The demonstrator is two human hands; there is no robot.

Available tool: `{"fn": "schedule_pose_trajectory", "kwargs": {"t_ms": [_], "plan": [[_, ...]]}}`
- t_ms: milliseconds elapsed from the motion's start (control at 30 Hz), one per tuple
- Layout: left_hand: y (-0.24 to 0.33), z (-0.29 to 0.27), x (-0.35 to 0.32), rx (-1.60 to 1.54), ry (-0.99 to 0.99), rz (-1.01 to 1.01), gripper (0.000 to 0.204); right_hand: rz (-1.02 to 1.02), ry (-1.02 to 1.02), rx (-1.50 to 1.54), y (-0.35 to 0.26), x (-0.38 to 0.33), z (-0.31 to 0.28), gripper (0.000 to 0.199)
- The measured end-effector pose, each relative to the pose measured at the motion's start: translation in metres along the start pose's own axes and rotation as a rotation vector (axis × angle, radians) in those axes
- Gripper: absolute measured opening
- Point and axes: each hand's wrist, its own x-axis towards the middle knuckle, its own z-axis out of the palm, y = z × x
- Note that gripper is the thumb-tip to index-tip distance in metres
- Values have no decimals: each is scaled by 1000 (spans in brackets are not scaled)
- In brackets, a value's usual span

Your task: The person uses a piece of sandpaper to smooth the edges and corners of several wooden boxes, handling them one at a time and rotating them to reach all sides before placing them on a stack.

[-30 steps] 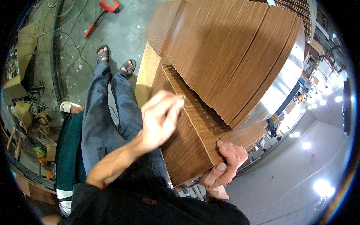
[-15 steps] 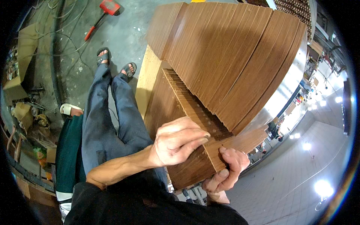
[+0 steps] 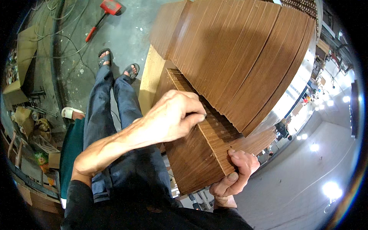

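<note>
A brown wood-grain board is tilted in front of me, and a narrow strip with a pale edge runs along its upper side. My right hand grips the board's near right corner, thumb on one side and bent fingers on the other. Farther up the same edge, my left hand is closed in a pinch against it. A tiny dark bit shows at its fingertips; what it is I cannot make out. Just beyond the board stands a large stack of brown wood-grain panels, several of them fanned out slightly.
A red mallet lies on the grey floor at the far left, near loose cables. Cardboard boxes and clutter line the left side. Another person's dark green trouser leg is close on my left.
My left hand has slid along the board's edge, away from my right hand and toward the far end, still pinched. My right hand keeps its hold on the corner.
</note>
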Motion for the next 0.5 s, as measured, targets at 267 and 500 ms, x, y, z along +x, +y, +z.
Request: {"fn": "schedule_pose_trajectory", "kwargs": {"t_ms": [267,500], "plan": [[-3,4,-2,-31,74,-44,12,31,18,40,0,-4,1,39],[-14,9,-10,-17,170,-162,11,37,-8,38,1,-6,1,37]]}}
